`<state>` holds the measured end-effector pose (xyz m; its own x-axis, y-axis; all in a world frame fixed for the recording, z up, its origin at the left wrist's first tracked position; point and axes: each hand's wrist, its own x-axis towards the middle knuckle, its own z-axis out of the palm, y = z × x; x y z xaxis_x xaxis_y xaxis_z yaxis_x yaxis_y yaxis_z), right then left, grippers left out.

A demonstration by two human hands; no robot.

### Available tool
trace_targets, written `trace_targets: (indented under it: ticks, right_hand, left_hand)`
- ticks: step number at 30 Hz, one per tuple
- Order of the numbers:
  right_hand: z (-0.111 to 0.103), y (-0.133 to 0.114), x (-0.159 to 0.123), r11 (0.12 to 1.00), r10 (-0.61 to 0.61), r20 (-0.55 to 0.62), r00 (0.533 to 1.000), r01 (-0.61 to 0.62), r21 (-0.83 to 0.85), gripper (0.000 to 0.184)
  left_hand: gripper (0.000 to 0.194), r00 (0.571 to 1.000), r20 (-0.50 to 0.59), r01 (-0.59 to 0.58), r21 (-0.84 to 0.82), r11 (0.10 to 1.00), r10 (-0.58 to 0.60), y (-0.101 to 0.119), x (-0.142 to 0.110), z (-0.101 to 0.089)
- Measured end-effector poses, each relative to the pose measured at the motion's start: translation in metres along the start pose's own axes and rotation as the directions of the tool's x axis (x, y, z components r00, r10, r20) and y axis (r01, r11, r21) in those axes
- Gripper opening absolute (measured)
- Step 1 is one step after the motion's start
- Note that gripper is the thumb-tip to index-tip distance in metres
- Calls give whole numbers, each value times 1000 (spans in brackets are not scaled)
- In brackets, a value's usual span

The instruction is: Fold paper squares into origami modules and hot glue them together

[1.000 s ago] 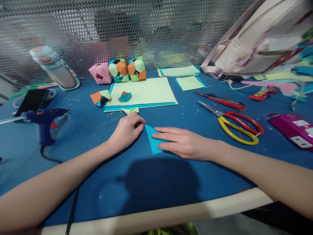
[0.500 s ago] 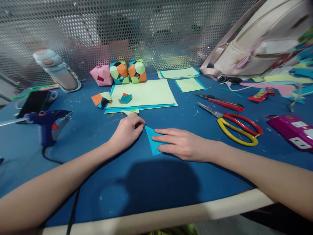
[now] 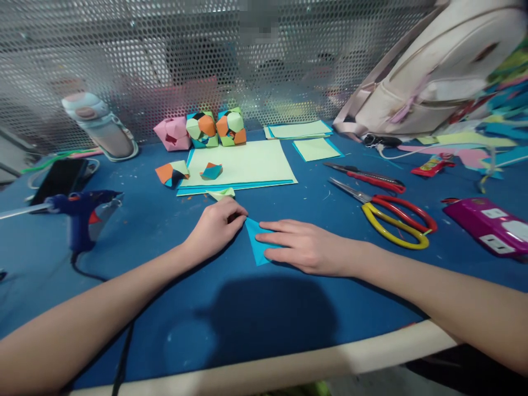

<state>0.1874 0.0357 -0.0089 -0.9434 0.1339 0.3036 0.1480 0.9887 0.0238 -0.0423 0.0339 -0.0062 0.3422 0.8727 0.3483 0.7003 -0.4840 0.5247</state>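
Two bare hands at a blue table (image 3: 177,335), with a small folded piece of bright blue paper (image 3: 256,252) lying near the middle of its pale front edge. The left hand (image 3: 216,224) is curled, its thumb and forefinger pinched together on the paper's pointed far corner. The right hand (image 3: 307,248) lies flat and open, its slightly parted fingers pressing the paper down and hiding part of it. Just beyond the left hand sits a small pale green folded piece (image 3: 224,194), beside a stack of green and blue sheets (image 3: 251,162). Three folded paper balls, one pink (image 3: 172,133) and two multicoloured (image 3: 231,127), line up towards the back edge. Towards the left edge are a blue glue gun (image 3: 79,220), a dark phone (image 3: 61,179) and a leaning bottle (image 3: 101,129); towards the right edge, scissors with red and yellow handles (image 3: 373,212), a red cutter (image 3: 371,179) and a purple power strip (image 3: 487,225)
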Motion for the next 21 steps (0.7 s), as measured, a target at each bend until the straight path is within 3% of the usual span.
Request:
trace_targets:
  ticks: [9, 14, 17, 19, 21]
  right_hand:
    - [0, -1, 1, 999, -24, -29, 999, 23, -26, 26]
    - [0, -1, 1, 999, -12, -13, 1000, 11, -38, 27]
    - [2, 0, 0, 999, -18, -17, 1000, 17, -38, 26]
    - [3, 0, 0, 999, -27, -33, 999, 26, -28, 27]
    - [5, 1, -1, 999, -30, -48, 998, 29, -17, 29]
  left_hand:
    - [13, 999, -27, -34, 123, 992, 38, -4, 5, 7]
    - [16, 994, -43, -97, 115, 989, 103, 6, -3, 0]
    - [20, 978, 82, -199, 82, 977, 192, 23, -13, -7]
    - [21, 934, 257, -270, 59, 961, 247, 34, -19, -11]
    - [21, 897, 372, -270, 38, 962, 237, 42, -22, -14]
